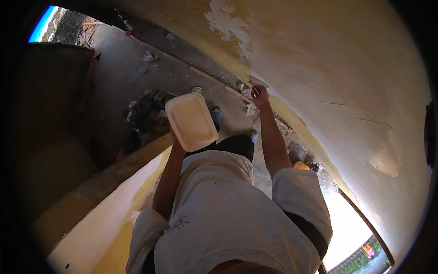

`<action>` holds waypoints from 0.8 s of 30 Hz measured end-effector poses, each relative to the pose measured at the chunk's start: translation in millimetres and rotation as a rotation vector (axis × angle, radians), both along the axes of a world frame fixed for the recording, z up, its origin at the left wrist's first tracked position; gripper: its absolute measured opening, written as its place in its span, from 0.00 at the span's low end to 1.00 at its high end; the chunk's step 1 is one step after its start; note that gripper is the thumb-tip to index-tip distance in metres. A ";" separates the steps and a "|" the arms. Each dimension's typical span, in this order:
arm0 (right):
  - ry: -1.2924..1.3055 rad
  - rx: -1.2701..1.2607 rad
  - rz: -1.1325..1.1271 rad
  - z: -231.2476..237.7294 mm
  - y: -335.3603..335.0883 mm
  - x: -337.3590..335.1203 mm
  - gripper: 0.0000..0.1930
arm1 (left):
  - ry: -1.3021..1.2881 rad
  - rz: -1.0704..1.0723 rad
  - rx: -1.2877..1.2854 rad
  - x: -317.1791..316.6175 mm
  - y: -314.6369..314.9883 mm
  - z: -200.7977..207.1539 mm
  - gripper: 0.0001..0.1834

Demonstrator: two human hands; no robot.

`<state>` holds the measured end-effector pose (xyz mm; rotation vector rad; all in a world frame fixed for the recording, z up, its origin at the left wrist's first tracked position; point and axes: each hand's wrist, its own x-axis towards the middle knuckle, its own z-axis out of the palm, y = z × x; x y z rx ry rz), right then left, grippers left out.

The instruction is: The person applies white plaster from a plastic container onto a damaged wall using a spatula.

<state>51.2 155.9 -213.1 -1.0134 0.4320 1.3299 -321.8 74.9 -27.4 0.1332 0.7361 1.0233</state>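
My left hand (177,140) grips a shallow rectangular tray (190,121) with rounded corners by its near left side. The tray's surface is cream coloured, and most of my left fingers are hidden beneath it. At arm's length to the right, my right hand (260,97) is closed around a flat, pale wide-bladed putty knife (258,82). Its blade lies close to the lower part of the wall (315,77); whether it touches cannot be made out. White coating covers much of this wall, with yellowish bare areas along its lower edge and a peeling patch (228,23) farther up.
A long pole (196,70) lies along the wall's foot. Dark rubbish (148,109) is heaped on the floor to the left, beyond a low wall (105,187). An orange object (300,165) stands behind my right arm. A bright doorway (349,228) opens at lower right.
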 end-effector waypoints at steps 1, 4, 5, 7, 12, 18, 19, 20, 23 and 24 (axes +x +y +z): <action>-0.011 0.033 0.007 -1.2 3.1 0.3 0.07 | 0.003 0.000 -0.005 -3.0 2.3 -1.7 0.38; -0.035 0.132 -0.026 17.8 11.2 3.5 0.08 | -0.001 -0.013 -0.016 -8.1 9.9 -7.1 0.38; -0.034 0.166 -0.066 31.9 15.1 2.0 0.08 | -0.005 -0.017 -0.019 -8.9 12.3 -8.8 0.38; 0.012 0.248 -0.182 70.6 24.1 8.9 0.08 | -0.024 -0.044 -0.014 -2.9 22.8 -8.1 0.39; 0.308 0.534 -0.298 227.3 22.7 15.9 0.15 | -0.096 -0.093 -0.009 19.1 34.3 -5.0 0.39; 0.241 0.834 -0.412 370.7 -41.9 21.5 0.15 | -0.157 -0.157 -0.009 44.1 46.6 -5.2 0.39; 0.247 0.884 -0.442 384.4 -56.9 18.3 0.15 | -0.163 -0.168 -0.012 47.8 48.4 -5.7 0.40; 0.257 0.933 -0.473 392.8 -71.2 14.8 0.16 | -0.165 -0.177 -0.016 50.0 49.7 -6.6 0.40; 0.171 1.005 -0.455 378.4 -109.9 13.9 0.16 | -0.160 -0.204 -0.023 52.9 54.6 -8.8 0.40; 0.065 0.893 -0.466 364.5 -114.7 12.2 0.15 | -0.154 -0.212 -0.024 52.5 56.5 -8.6 0.40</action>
